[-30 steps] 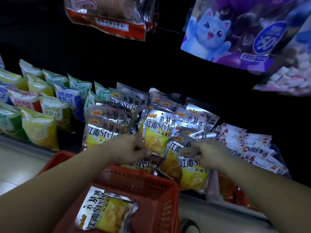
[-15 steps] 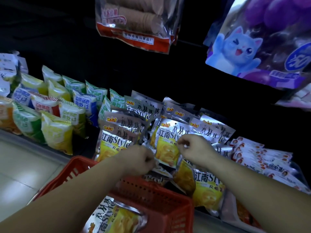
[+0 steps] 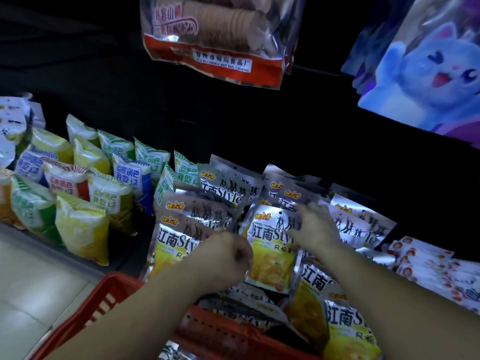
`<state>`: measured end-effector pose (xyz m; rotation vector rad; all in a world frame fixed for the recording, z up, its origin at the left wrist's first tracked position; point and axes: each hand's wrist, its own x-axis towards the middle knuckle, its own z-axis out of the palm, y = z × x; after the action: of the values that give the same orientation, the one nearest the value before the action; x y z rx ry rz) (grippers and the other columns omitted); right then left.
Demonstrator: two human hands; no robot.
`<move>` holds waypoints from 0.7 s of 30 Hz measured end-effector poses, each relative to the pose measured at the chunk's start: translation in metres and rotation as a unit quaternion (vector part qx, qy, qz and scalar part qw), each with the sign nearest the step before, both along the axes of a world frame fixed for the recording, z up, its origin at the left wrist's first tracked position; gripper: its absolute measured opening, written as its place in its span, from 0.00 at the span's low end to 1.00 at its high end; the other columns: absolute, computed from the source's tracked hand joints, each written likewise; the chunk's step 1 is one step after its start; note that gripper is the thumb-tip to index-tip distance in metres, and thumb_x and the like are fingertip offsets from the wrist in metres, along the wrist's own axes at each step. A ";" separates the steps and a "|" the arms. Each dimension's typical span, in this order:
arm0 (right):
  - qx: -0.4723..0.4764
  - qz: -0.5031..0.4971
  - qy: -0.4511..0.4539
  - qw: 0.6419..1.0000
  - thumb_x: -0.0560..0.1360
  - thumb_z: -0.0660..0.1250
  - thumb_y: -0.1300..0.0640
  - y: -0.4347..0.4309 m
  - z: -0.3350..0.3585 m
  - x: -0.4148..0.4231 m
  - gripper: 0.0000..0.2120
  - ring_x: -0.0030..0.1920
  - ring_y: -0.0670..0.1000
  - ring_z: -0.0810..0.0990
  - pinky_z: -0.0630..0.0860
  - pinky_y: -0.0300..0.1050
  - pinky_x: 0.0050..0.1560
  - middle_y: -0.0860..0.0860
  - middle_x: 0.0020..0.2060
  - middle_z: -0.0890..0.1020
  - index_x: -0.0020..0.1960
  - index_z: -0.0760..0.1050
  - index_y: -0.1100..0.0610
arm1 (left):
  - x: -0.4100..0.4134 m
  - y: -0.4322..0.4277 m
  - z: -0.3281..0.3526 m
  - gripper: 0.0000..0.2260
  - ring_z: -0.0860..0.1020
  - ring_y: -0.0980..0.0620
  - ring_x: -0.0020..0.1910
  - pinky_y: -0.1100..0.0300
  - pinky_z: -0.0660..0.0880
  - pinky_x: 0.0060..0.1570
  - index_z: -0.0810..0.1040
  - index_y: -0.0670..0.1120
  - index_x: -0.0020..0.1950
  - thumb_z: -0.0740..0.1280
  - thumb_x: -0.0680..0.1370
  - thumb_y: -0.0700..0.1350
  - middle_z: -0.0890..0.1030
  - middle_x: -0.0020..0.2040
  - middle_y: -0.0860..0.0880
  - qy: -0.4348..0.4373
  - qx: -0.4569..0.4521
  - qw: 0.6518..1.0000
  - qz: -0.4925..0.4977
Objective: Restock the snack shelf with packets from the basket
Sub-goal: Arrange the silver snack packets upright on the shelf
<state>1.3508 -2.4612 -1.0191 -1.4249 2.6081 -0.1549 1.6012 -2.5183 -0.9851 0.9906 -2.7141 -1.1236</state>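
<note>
Shelf: dark shop shelf point(image 3: 31, 236), crowded with snack bags.
Writing: silver-yellow packet point(image 3: 270, 253) reads "江南Style".
Left hand point(image 3: 228, 258): curled at its edge; grip hidden.
Right hand point(image 3: 313, 231): blurred, fingers spread, touching its top.

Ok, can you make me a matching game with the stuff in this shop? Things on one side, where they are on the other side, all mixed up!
Things:
1. red basket
2. blue cat bag
3. round biscuit bag
4. silver packet

Places:
A. hanging at the top, in the middle
B. on the shelf, in the middle
C. at the bottom, nearest you
D. top right

Pairs: 1-C, 2-D, 3-A, 4-B.
</note>
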 end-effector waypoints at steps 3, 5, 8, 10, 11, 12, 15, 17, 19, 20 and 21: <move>-0.049 0.004 0.041 0.998 0.80 0.70 0.55 0.003 0.002 -0.004 0.12 0.64 0.56 0.72 0.73 0.51 0.60 0.51 0.57 0.79 0.63 0.81 0.51 | 0.006 0.000 -0.001 0.15 0.73 0.64 0.32 0.72 0.64 0.32 0.75 0.56 0.34 0.66 0.80 0.42 0.75 0.30 0.61 -0.013 -0.009 1.000 0.002; -0.086 -0.001 0.034 0.996 0.81 0.68 0.55 0.006 0.008 -0.001 0.07 0.57 0.56 0.77 0.77 0.53 0.55 0.51 0.53 0.80 0.57 0.83 0.51 | 0.010 0.000 0.000 0.13 0.74 0.63 0.34 0.70 0.66 0.33 0.77 0.57 0.37 0.66 0.80 0.43 0.76 0.33 0.60 -0.015 -0.017 1.000 0.011; -0.123 -0.002 -0.001 0.992 0.84 0.65 0.55 0.016 0.021 0.007 0.09 0.47 0.57 0.81 0.79 0.53 0.46 0.51 0.49 0.85 0.58 0.83 0.50 | 0.017 0.002 0.003 0.10 0.75 0.60 0.35 0.69 0.68 0.33 0.79 0.55 0.40 0.66 0.80 0.44 0.76 0.34 0.59 -0.006 -0.022 0.999 0.026; -0.136 0.009 -0.008 0.991 0.83 0.66 0.56 0.024 0.030 0.010 0.09 0.49 0.57 0.82 0.79 0.53 0.47 0.51 0.51 0.85 0.59 0.83 0.50 | 0.021 0.004 0.006 0.07 0.75 0.59 0.36 0.64 0.71 0.36 0.81 0.52 0.42 0.67 0.80 0.45 0.77 0.35 0.59 0.001 -0.030 0.999 0.033; -0.147 0.014 -0.029 0.989 0.82 0.67 0.57 0.028 0.035 0.012 0.07 0.50 0.57 0.81 0.78 0.52 0.48 0.51 0.51 0.84 0.55 0.83 0.51 | 0.023 0.005 0.008 0.07 0.75 0.59 0.36 0.65 0.71 0.36 0.82 0.50 0.43 0.67 0.79 0.44 0.78 0.36 0.59 0.007 -0.033 0.999 0.037; -0.161 0.018 -0.079 0.984 0.80 0.67 0.59 0.031 0.041 0.015 0.06 0.49 0.56 0.80 0.77 0.52 0.48 0.50 0.49 0.83 0.50 0.82 0.51 | 0.025 0.005 0.009 0.07 0.76 0.59 0.36 0.68 0.70 0.35 0.83 0.49 0.44 0.67 0.79 0.44 0.79 0.37 0.58 0.011 -0.038 0.998 0.043; -0.211 0.009 -0.295 0.932 0.82 0.64 0.63 0.039 0.066 0.030 0.07 0.42 0.53 0.76 0.73 0.49 0.46 0.52 0.42 0.79 0.46 0.75 0.55 | 0.032 0.006 0.018 0.07 0.79 0.60 0.37 0.69 0.75 0.37 0.84 0.49 0.46 0.66 0.79 0.41 0.84 0.42 0.54 0.037 -0.016 0.996 0.080; -0.229 0.004 -0.350 0.908 0.84 0.63 0.62 0.044 0.087 0.043 0.05 0.37 0.51 0.71 0.68 0.44 0.42 0.50 0.37 0.74 0.49 0.72 0.58 | 0.037 0.008 0.026 0.08 0.82 0.56 0.37 0.55 0.82 0.41 0.82 0.53 0.46 0.67 0.79 0.41 0.85 0.43 0.52 0.075 0.034 0.989 0.124; -0.243 0.019 -0.362 0.900 0.84 0.61 0.61 0.049 0.108 0.053 0.06 0.33 0.49 0.64 0.63 0.40 0.36 0.49 0.33 0.67 0.50 0.68 0.61 | 0.044 0.016 0.041 0.08 0.80 0.50 0.32 0.48 0.81 0.34 0.79 0.55 0.47 0.68 0.80 0.42 0.84 0.43 0.49 0.126 0.085 0.975 0.164; -0.253 0.033 -0.361 0.897 0.85 0.61 0.61 0.052 0.120 0.059 0.06 0.31 0.48 0.62 0.62 0.40 0.34 0.46 0.31 0.65 0.49 0.67 0.61 | 0.048 0.020 0.048 0.07 0.79 0.47 0.30 0.46 0.79 0.32 0.77 0.55 0.48 0.69 0.80 0.42 0.83 0.42 0.46 0.161 0.109 0.964 0.180; -0.265 0.043 -0.361 0.893 0.85 0.61 0.60 0.056 0.131 0.066 0.07 0.30 0.47 0.61 0.61 0.41 0.33 0.44 0.29 0.64 0.50 0.67 0.61 | 0.052 0.025 0.059 0.06 0.77 0.44 0.30 0.45 0.78 0.32 0.76 0.53 0.49 0.71 0.79 0.43 0.82 0.40 0.43 0.200 0.133 0.951 0.194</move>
<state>1.4163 -2.4053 -0.8884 -1.2626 1.9345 -1.2063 1.6530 -2.4929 -0.9265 1.1151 -1.9829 -1.4393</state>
